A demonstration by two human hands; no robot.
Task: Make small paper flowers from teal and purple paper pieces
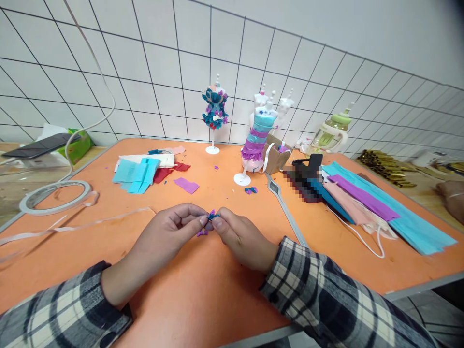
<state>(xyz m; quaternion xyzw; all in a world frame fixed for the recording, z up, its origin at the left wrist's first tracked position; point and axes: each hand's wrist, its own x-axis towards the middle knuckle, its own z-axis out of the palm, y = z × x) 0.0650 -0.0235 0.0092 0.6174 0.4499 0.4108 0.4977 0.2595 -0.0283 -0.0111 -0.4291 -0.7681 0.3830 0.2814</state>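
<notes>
My left hand (174, 224) and my right hand (242, 234) meet over the front middle of the orange table (181, 299). Between both thumbs and forefingers they pinch a small twisted piece of purple and teal crepe paper (211, 215). A purple end of it hangs below the fingertips; the rest is hidden by the fingers. Beyond my right hand lies a similar small teal and purple paper twist (251, 190). Past my left hand is a flat purple paper piece (186, 185).
Small dress forms stand at the back, one in teal ruffles (214, 108), another in blue and purple paper (259, 133). Left are blue paper pieces (139, 175) and a tape roll (31, 205). Coloured paper strips (373, 198), a bottle (329, 133) and another person's hand (451, 198) are right.
</notes>
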